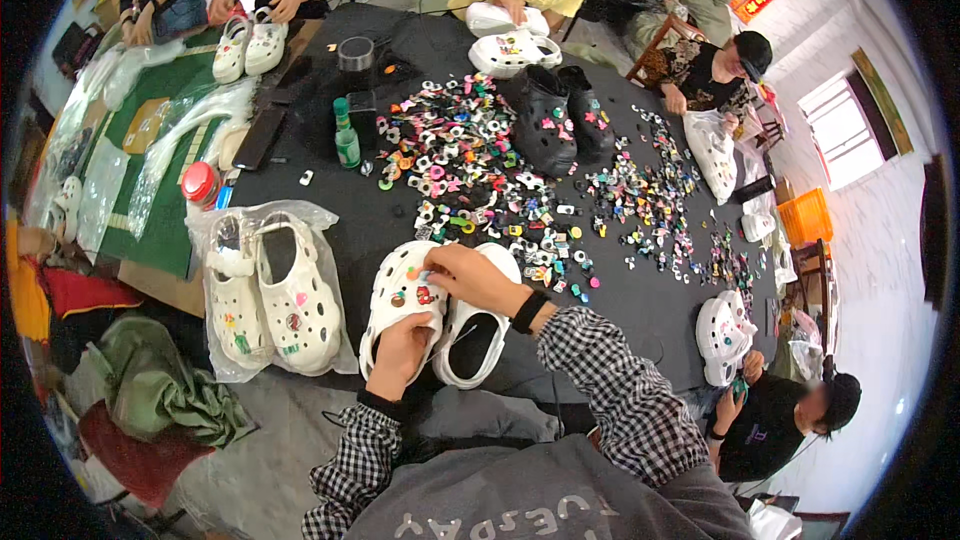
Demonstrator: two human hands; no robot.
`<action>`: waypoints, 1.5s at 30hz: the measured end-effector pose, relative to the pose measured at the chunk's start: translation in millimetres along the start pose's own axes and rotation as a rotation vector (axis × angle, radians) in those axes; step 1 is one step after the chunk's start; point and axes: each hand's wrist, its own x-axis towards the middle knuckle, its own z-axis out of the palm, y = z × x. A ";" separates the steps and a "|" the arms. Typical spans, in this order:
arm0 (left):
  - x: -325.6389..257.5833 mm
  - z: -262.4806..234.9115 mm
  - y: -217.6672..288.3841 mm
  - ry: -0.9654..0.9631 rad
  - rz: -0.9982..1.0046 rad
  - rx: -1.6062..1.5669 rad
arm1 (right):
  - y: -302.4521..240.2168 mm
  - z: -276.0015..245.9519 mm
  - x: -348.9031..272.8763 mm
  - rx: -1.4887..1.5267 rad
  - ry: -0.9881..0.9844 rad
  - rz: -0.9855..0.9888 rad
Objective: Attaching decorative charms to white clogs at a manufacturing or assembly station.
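A white clog (pixel 388 285) with round holes lies in front of me at the table's near side. My left hand (pixel 402 348) grips it at the foot opening, its fingers partly hidden inside. My right hand (pixel 468 275) is closed at the upper of the clog, fingertips pinched on a small shoe charm (pixel 426 276). A red charm (pixel 424 295) and a brown one sit in holes nearby. The second white clog (pixel 470 345) lies just to the right, partly under my right hand. Left of my hands, a pair of white clogs with charms (pixel 300 305) rests on a clear plastic bag (pixel 345 350).
Loose charms (pixel 450 140) are heaped across the black table (pixel 330 195). Black clogs (pixel 548 125) stand among them. A green bottle (pixel 346 133), a red-lidded jar (pixel 200 183) and a phone (pixel 262 137) are at the left. Several people work around the table with white clogs.
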 end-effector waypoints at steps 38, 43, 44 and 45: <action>-1.6 12.5 14.3 0.092 -0.031 -0.034 | 126.2 -23.6 42.7 -0.327 0.238 0.386; -9.2 -3.6 7.5 -0.021 0.083 0.176 | 120.0 -15.0 51.6 -0.327 0.074 0.428; -9.6 -2.6 6.5 -0.079 0.164 0.294 | 118.4 -14.0 50.4 -0.356 0.067 0.374; -9.1 -1.7 6.2 -0.081 0.162 0.293 | 117.2 -13.8 49.6 -0.385 0.061 0.320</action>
